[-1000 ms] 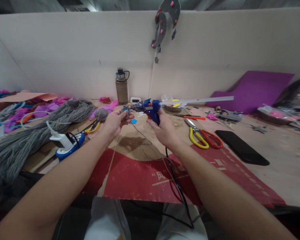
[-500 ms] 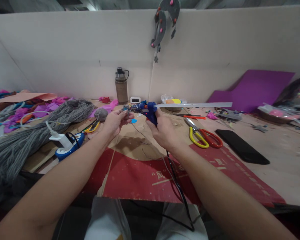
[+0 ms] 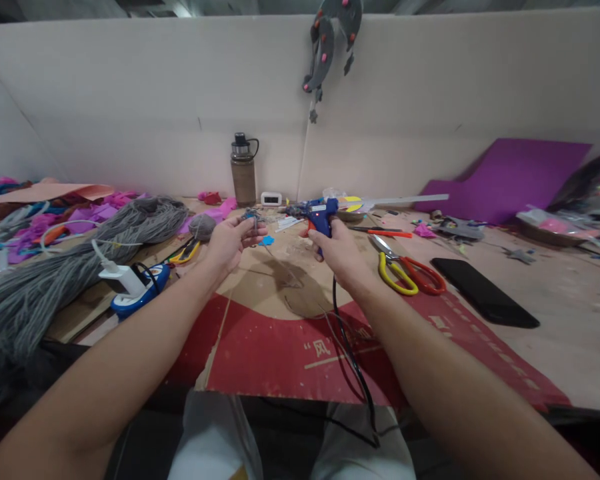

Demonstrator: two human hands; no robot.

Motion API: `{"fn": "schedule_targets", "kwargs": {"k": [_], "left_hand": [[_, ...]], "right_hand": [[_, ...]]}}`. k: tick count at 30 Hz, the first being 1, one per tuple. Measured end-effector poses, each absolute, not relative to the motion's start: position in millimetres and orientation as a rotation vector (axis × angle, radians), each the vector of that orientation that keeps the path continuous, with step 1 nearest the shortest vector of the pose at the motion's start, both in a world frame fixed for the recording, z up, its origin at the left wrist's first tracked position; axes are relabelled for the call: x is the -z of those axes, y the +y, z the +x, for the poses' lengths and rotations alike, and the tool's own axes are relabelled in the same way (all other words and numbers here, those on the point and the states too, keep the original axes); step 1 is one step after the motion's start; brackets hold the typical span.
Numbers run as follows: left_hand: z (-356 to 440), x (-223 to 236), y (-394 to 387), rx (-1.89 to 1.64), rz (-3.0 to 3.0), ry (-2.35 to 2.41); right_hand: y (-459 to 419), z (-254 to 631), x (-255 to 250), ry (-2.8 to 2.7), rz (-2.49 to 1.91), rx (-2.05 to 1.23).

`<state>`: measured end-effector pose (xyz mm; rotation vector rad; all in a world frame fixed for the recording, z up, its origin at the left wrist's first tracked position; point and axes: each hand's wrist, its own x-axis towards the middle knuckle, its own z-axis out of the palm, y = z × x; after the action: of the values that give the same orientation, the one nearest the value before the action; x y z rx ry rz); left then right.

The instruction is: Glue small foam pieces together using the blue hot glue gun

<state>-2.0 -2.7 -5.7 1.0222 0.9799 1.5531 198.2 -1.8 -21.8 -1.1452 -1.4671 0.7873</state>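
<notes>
My right hand (image 3: 337,252) is wrapped around the handle of a blue hot glue gun (image 3: 322,213), its nozzle pointing left. A long pale glue stick (image 3: 413,199) sticks out of its rear, and a black cord (image 3: 347,347) hangs below. My left hand (image 3: 227,245) pinches a small grey-blue piece (image 3: 253,215), too small to make out clearly. The nozzle is apart from this piece. Just right of my left fingers lies a blue flower-shaped cutout (image 3: 266,241). A thin grey strand (image 3: 285,267) runs over the cardboard below.
Red-and-brown cardboard (image 3: 265,360) covers the table's front. Scissors (image 3: 405,270) and a black phone (image 3: 485,293) lie right. Grey yarn (image 3: 95,260), a yarn ball (image 3: 203,227) and a blue power strip (image 3: 140,293) are left. A bottle (image 3: 243,173) stands behind.
My right hand has drawn the glue gun to the right, away from the piece in my left hand. My left hand has barely moved.
</notes>
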Motion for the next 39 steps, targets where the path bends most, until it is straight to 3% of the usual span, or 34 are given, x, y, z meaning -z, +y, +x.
{"fn": "schedule_targets", "kwargs": {"k": [5, 9, 12, 14, 19, 23, 31, 39], "left_hand": [[-1.5, 10.5, -3.4, -1.582, 1.23, 1.029], [-0.6, 11.8, -6.3, -1.596, 1.374, 1.1], [1.0, 9.3, -10.1, -1.663, 1.489, 1.202], [2.7, 6.4, -13.4, -1.73, 1.617, 1.308], [10.5, 1.3, -21.9, -1.767, 1.85, 1.4], [17.2, 2.2, -25.2, -1.722, 1.887, 1.38], [23.7, 5.6, -24.8, -1.644, 1.749, 1.226], [24.6, 9.4, -23.9, -1.633, 1.705, 1.139]], "right_hand": [[18.6, 215.4, 35.9, -1.479, -1.514, -0.887], [19.7, 230.8, 36.8, -1.708, -1.764, -0.391], [11.7, 228.3, 29.9, -1.691, -1.646, -0.076], [3.1, 215.3, 23.6, -1.68, -1.437, -0.146], [-18.3, 167.9, 17.1, -1.586, -0.822, -0.772], [-24.7, 152.7, 19.1, -1.487, -0.731, -1.01], [-24.2, 159.9, 15.8, -1.597, -0.819, -0.702], [-21.7, 161.1, 16.6, -1.551, -0.88, -0.669]]}}
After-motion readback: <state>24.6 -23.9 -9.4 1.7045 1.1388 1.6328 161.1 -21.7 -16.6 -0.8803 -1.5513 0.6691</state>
